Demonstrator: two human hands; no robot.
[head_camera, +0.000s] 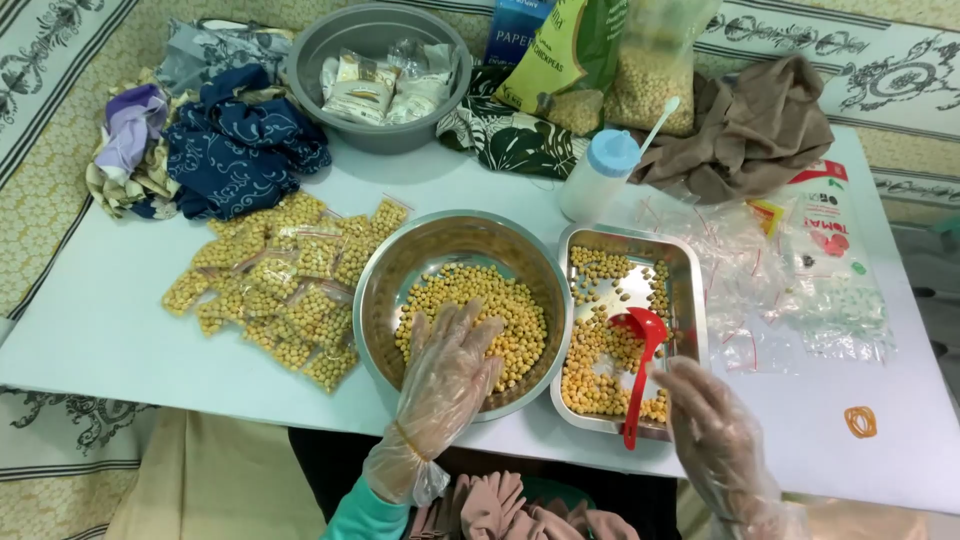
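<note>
A round steel bowl (384, 283) holds yellow chickpeas (505, 310). My left hand (447, 372), in a clear plastic glove, rests flat over the bowl's near rim with fingers spread on the chickpeas. To the right, a rectangular steel tray (689, 300) holds more chickpeas and a red plastic spoon (641, 360). My right hand (715, 440), also gloved, is at the tray's near right corner, just beside the spoon handle, fingers loosely apart and holding nothing.
Several small filled chickpea bags (285, 285) lie left of the bowl. Empty clear zip bags (745, 270) lie right of the tray. A white bottle with blue cap (598, 172), a grey basin (305, 62), cloths and chickpea packets stand at the back. An orange rubber band (860, 422) lies near right.
</note>
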